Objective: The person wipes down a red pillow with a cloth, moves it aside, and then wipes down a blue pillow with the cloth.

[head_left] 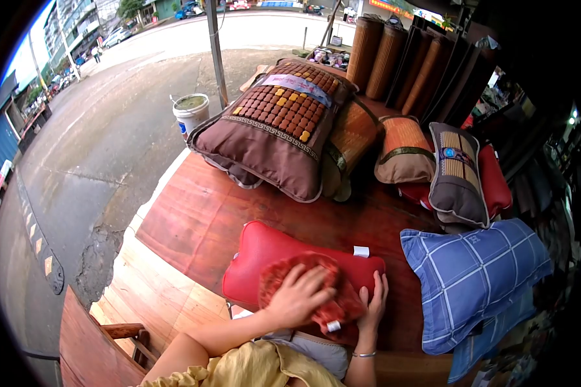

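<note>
A glossy red pillow [265,245] with a white tag lies on the reddish wooden table in front of me. On top of it, my left hand [300,295] presses a bunched dark-red fuzzy cloth [323,271], its fingers curled over the fabric and slightly blurred. A small white label shows at the cloth's lower edge. My right hand [373,302], with a bracelet at the wrist, grips the pillow's right end. Part of the pillow is hidden under the cloth and my left hand.
Stacked brown beaded pillows [265,148] sit at the table's [187,213] far side. Blue checked pillows [478,277] lie to the right, with smaller pillows [458,174] behind them. Rolled mats [368,58] stand at the back. A white bucket [191,115] is beside a post [216,51].
</note>
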A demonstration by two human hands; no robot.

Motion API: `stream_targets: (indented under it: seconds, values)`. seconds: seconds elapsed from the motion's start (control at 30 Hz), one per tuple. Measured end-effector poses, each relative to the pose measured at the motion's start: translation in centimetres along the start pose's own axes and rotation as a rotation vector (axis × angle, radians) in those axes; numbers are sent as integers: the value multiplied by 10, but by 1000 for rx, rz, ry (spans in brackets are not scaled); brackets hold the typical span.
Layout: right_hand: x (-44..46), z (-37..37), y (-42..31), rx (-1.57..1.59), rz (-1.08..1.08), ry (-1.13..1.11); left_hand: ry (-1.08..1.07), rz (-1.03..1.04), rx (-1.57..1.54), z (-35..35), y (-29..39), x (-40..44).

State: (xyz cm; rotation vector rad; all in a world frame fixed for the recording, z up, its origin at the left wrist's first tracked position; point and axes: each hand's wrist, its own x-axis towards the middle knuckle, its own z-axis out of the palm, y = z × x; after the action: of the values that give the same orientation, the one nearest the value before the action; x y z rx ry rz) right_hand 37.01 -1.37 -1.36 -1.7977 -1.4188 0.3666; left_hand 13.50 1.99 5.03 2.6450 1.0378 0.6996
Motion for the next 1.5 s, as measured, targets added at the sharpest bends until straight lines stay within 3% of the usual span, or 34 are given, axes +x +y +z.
stream_targets:
  seconds: [0.07,0.27,0.6,0.67,0.8,1.0,1.13,1.3,1.4,1.5]
  values:
    - [-1,1,2,24,6,4,16,137,105,23,14,5]
    - [0,-1,0,37,13,-36,-63,127,-6,8,1,-1]
    - [0,-2,-7,59,8,-35,300,-509,60,-40,-90,-60]
    - [0,-2,-6,48,0,-31,348,-525,17,-32,-89,-62]
    - [0,-1,-2,46,-11,-29,323,-411,124,-25,-70,-45]
    - [0,0,0,0,-18,0,25,-93,42,-13,-7,-4]
    - [-1,0,3,39,6,-3,1,145,81,22,17,3]
    - [0,-1,2,42,1,-18,-26,150,58,13,-3,-7]
    - [0,1,4,7,-37,-7,22,60,141,-3,-28,-21]
    - [-1,1,-1,30,-27,0,122,-179,43,-29,-48,-32]
